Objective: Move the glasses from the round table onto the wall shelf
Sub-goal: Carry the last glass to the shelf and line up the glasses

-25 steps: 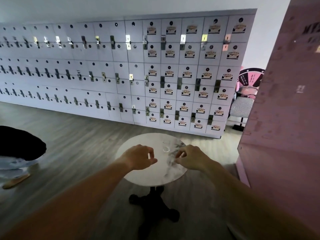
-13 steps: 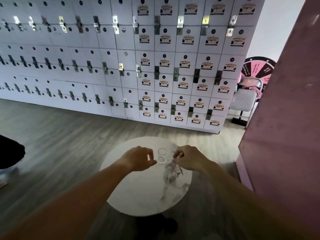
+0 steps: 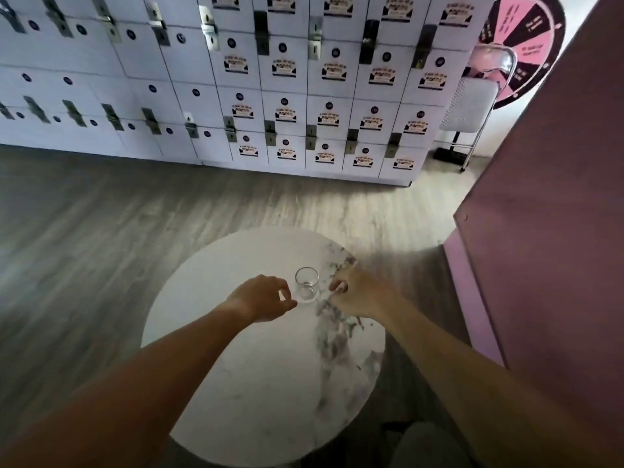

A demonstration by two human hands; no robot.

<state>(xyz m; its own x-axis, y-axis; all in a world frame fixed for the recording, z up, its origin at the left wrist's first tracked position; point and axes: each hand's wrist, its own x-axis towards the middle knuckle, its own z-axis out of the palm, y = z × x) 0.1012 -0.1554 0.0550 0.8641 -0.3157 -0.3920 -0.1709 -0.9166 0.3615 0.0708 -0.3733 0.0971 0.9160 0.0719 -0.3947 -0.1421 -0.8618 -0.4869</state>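
Note:
One clear drinking glass (image 3: pixel 306 285) stands upright on the round white marble table (image 3: pixel 256 383), toward its far side. My left hand (image 3: pixel 261 297) hovers just left of the glass, fingers curled and a little apart, holding nothing. My right hand (image 3: pixel 354 292) hovers just right of the glass, fingers loosely curled, not touching it. Both forearms reach in from the bottom of the view. No wall shelf is in sight.
A wall of white lockers (image 3: pixel 304 79) runs across the back. A grey chair (image 3: pixel 469 103) and a pink-and-black prize wheel (image 3: pixel 526 45) stand at the far right. A tall pink cabinet (image 3: pixel 547 231) rises close to the table's right side. Grey wood floor (image 3: pixel 101 248) lies left.
The view has dropped and moved closer, so the table now looks larger. Both hands stay either side of the glass, slightly nearer to it.

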